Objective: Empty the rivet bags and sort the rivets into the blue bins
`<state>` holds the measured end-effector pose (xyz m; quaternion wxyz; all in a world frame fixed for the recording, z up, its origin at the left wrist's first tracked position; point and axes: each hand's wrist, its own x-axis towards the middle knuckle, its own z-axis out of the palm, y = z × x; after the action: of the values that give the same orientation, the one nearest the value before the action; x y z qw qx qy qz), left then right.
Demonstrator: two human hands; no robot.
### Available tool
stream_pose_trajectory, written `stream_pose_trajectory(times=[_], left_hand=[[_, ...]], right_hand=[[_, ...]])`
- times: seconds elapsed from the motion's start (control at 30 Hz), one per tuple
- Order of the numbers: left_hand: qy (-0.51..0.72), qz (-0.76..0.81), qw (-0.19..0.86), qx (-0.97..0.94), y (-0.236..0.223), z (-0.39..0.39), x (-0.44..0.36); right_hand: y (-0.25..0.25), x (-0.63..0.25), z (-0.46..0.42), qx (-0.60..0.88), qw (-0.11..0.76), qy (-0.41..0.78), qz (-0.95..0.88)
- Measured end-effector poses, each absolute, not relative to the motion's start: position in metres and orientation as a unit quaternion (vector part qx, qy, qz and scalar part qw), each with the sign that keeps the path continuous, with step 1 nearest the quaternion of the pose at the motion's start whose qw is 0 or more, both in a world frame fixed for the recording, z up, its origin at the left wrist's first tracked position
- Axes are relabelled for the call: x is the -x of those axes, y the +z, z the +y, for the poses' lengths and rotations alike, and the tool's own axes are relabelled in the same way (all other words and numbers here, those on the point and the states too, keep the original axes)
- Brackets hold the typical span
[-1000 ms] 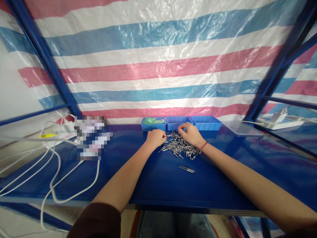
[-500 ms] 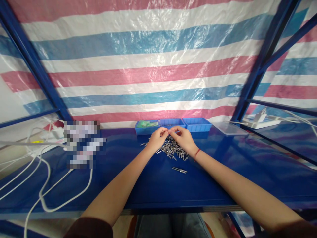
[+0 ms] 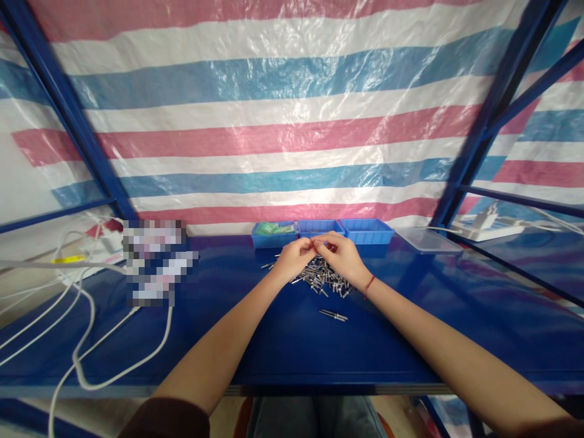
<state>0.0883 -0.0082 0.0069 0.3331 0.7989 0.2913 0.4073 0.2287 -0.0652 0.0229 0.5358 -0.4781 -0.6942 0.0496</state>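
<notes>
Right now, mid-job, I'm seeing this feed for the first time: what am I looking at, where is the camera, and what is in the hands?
There is no machine here: these are a person's two bare hands, filmed by a camera worn on the head, looking forward and down. The left hand and right hand meet fingertip to fingertip above a pile of small metal pins on a blue table. They seem to pinch something small between them; it is too small to identify. Two pins lie apart, nearer the person. Behind the hands stand three blue bins; white cables trail on the left, and a striped plastic sheet hangs behind.
</notes>
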Motion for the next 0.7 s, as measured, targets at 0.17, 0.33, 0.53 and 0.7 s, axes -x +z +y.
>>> stream_pose_trajectory(times=[0.17,0.33,0.53,0.7], left_hand=[[0.437,0.312,0.258,-0.803,0.012,-0.006,-0.082],[0.411,0.303,0.192,-0.838,0.013,-0.001,-0.075],[0.397,0.329,0.138,-0.846,0.015,0.000,-0.071],[0.299,0.359,0.056,-0.882,0.012,0.001,-0.064]], right_hand=[[0.023,-0.236,-0.062,0.504,0.527,0.049,-0.683],[0.016,-0.246,-0.056,0.500,0.497,0.052,-0.707],[0.013,-0.258,-0.036,0.573,0.511,0.176,-0.616],[0.020,-0.276,0.008,0.640,0.538,0.157,-0.526]])
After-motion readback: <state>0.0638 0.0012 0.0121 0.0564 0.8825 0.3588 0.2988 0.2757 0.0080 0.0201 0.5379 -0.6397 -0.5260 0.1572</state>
